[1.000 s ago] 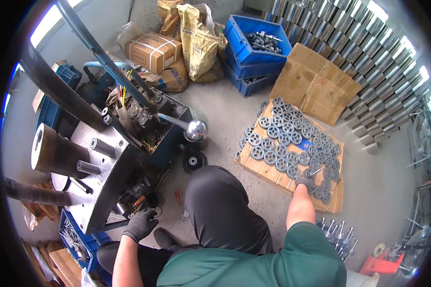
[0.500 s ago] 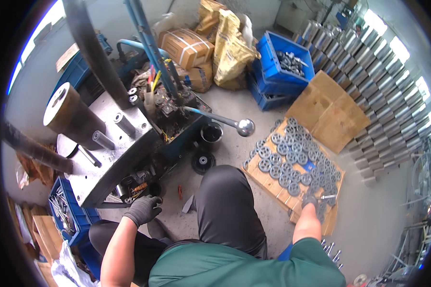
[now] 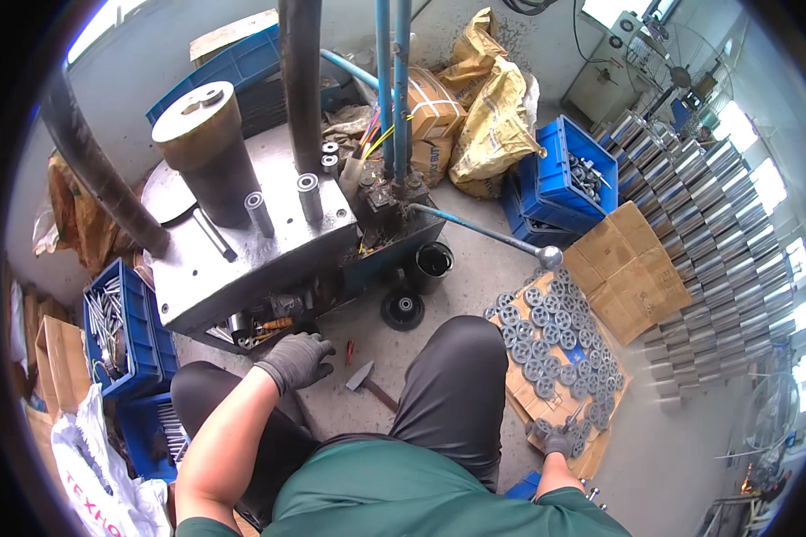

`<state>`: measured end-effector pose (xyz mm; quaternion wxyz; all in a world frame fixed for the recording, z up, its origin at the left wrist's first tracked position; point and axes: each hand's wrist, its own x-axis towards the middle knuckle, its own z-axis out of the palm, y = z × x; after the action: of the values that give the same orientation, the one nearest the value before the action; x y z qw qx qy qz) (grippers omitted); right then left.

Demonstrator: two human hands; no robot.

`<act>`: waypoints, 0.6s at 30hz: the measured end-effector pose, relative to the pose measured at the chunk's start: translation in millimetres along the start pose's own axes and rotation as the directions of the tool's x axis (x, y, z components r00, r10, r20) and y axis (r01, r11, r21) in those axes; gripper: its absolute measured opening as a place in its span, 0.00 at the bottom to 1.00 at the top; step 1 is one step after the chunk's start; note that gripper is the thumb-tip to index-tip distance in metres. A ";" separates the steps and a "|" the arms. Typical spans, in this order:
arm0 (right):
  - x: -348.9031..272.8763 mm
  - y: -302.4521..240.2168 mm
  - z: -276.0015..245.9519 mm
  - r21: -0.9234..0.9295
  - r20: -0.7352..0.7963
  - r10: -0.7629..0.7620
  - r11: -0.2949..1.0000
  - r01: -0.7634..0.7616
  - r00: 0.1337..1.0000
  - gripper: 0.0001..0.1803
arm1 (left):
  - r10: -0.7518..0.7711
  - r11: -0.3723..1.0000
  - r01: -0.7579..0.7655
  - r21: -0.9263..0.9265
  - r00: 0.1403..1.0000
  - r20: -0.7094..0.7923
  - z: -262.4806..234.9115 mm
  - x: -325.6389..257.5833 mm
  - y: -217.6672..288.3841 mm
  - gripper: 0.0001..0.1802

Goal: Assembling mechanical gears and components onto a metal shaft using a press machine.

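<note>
My left hand (image 3: 297,360), in a dark grey glove, hovers over my left thigh near the press base. Its fingers are slightly bent and apart, with nothing visible in them. My right hand (image 3: 557,441), also gloved, is low at the right over the cardboard, closed around a slim metal shaft (image 3: 575,413) that sticks out past the fingers. Spoked metal wheels (image 3: 546,336) cover the cardboard sheet (image 3: 521,391) beside it, and some touch or lie close to that hand. Its fingertips are partly hidden.
The press table (image 3: 269,259) carries a large cylinder (image 3: 208,152) and upright sleeves (image 3: 309,199). A ball-ended lever (image 3: 510,240) juts over the floor. A hammer (image 3: 367,383) lies between my knees. Blue crates (image 3: 134,380) stand at the left; stacked metal tubes (image 3: 716,259) rise at the right.
The view has turned, shifting the scene. My right hand with the shaft has drawn nearer to me along the cardboard. My left hand has moved toward the middle, its fingers a little more stretched.
</note>
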<state>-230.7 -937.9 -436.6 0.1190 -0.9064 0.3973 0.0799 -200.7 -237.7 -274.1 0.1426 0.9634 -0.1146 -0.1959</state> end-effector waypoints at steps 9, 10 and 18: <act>144.2 91.0 54.3 -0.940 -0.032 -0.620 0.286 0.188 0.784 0.36 | 0.055 0.997 -0.057 -0.051 0.998 -0.036 -4.7 -1.8 6.7 0.23; 161.7 123.2 48.2 -0.832 0.384 -0.555 -0.554 0.016 0.738 0.41 | 0.054 0.994 -0.059 -0.097 0.997 -0.055 10.7 -3.8 -3.0 0.23; 79.0 37.8 52.4 -0.982 0.191 -0.444 -0.081 0.173 0.876 0.30 | 0.029 0.983 -0.042 -0.179 0.997 -0.071 -17.5 4.4 17.1 0.17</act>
<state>-208.2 -1003.4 -511.6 -0.5732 -0.7903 0.0140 0.2160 -192.3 -250.9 -254.7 0.2365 0.9505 -0.1087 -0.1697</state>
